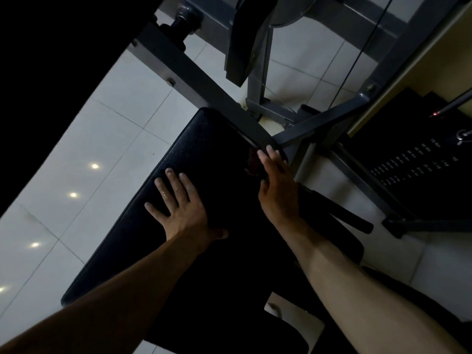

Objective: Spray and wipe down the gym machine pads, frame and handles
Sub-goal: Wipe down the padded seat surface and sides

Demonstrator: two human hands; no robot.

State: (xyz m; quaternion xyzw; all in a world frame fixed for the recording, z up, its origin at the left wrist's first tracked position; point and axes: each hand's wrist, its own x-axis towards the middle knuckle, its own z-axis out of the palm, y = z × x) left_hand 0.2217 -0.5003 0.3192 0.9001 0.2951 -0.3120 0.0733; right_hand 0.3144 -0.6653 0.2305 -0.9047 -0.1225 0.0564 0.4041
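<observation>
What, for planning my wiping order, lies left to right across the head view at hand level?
Tiled floor → left hand → right hand → black bar → weight stack. The pad underlies the left hand, so it is left out.

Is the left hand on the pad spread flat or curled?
Spread flat: the left hand rests palm down on the black pad, fingers straight and apart.

Both forearms (115, 302) bare, no sleeve in view, at 7 and 5 o'clock. Left hand (178, 208): thin band ring (164, 194) on ring finger. Right hand (277, 190): short nails showing.
</observation>
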